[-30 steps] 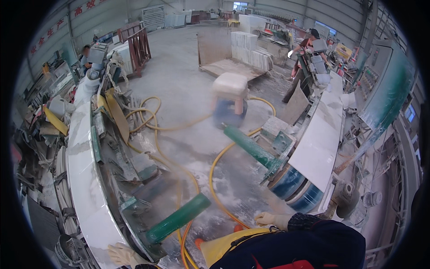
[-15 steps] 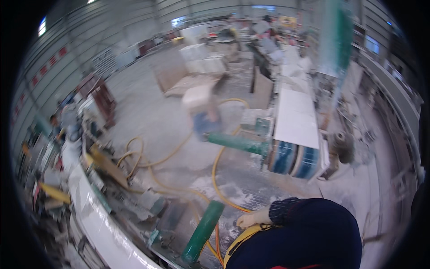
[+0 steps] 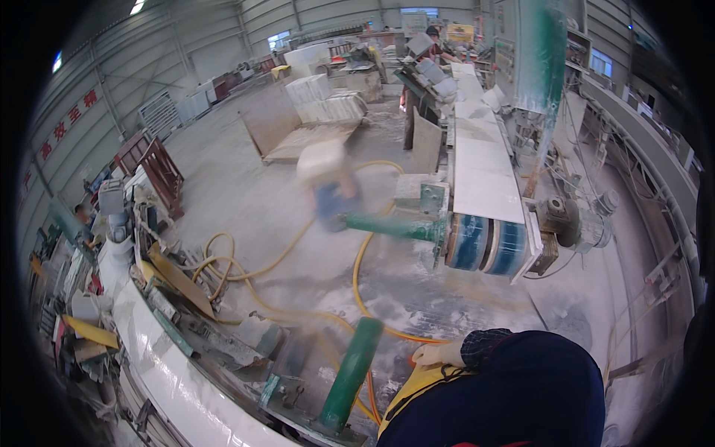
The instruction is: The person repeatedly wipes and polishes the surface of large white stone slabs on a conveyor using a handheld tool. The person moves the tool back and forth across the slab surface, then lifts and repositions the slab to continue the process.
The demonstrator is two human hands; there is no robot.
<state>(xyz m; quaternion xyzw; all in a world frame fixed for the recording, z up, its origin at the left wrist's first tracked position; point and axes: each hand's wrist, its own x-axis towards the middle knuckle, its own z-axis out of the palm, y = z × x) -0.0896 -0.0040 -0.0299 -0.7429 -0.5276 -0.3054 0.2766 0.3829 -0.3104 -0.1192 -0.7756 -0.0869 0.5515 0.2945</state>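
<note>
The person stands in a stone workshop, seen from above, with a dark blue sleeve filling the lower right of the view. One gloved hand (image 3: 439, 354) shows at the end of a checked cuff, resting against the yellow apron (image 3: 417, 387) at the person's front. It appears to be the left hand, though the bent view makes that hard to settle; its fingers lie curled together, and whether they grip anything cannot be told. The other hand is out of sight.

Just left of the hand, a green roller (image 3: 351, 372) slants up from a machine frame at the lower edge. A yellow hose (image 3: 357, 279) runs over the dusty floor (image 3: 246, 201) past the roller and loops away toward the left, near the hand but not touching it.

Further up, a second green roller (image 3: 387, 226) lies level, leading to a blue and white drum (image 3: 488, 244) at the end of a long white stone slab (image 3: 480, 167) on a conveyor. A blurred white block on a blue base (image 3: 328, 182) stands on the floor beyond. A curved white slab (image 3: 171, 380) edges the lower left, beside cluttered tools. Stacked white stone blocks (image 3: 324, 97) sit far back.
</note>
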